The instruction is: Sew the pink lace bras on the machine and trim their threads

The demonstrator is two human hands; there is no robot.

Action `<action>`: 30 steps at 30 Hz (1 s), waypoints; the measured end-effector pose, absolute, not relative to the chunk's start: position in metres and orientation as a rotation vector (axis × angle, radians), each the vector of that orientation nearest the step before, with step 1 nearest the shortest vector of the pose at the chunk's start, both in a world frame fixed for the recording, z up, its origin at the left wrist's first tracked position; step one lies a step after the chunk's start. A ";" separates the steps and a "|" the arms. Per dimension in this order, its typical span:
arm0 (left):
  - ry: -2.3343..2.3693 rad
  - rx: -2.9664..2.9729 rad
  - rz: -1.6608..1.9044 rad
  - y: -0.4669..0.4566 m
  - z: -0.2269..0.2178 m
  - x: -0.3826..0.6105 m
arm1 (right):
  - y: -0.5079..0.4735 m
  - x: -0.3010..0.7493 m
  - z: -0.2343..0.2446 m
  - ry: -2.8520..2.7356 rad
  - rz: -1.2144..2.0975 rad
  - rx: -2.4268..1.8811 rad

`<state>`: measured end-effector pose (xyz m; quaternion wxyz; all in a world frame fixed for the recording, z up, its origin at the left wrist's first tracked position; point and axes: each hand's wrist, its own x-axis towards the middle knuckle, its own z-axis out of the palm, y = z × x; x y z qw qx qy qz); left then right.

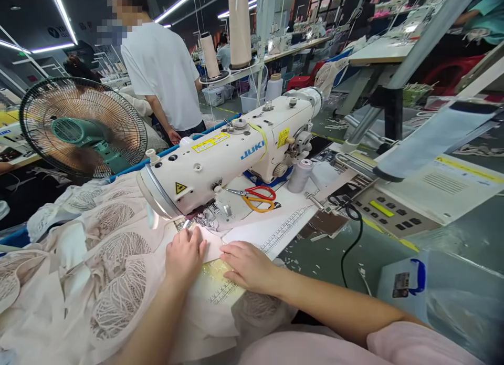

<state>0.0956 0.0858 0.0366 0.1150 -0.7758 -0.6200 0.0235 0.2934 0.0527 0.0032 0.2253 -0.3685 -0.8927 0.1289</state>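
Observation:
Pale pink fabric with white lace panels (106, 260) lies spread across the sewing table in front of a white Juki sewing machine (232, 149). My left hand (184, 254) rests flat on the fabric just before the presser foot (205, 218), fingers together and stretched toward the needle. To its right, my right hand (247, 265) lies flat on the fabric's edge over a printed ruler (275, 239), fingers extended. Neither hand grips anything.
Red and orange-handled scissors (255, 197) lie on the machine bed, beside a grey thread spool (299, 175). A control panel box (397, 207) with a black cable sits to the right. A green fan (81, 127) stands at left. A person in a white shirt (165, 76) stands behind the machine.

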 end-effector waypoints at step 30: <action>-1.279 -2.611 -0.268 0.070 0.020 0.066 | 0.073 0.251 -0.003 -2.474 0.221 -0.936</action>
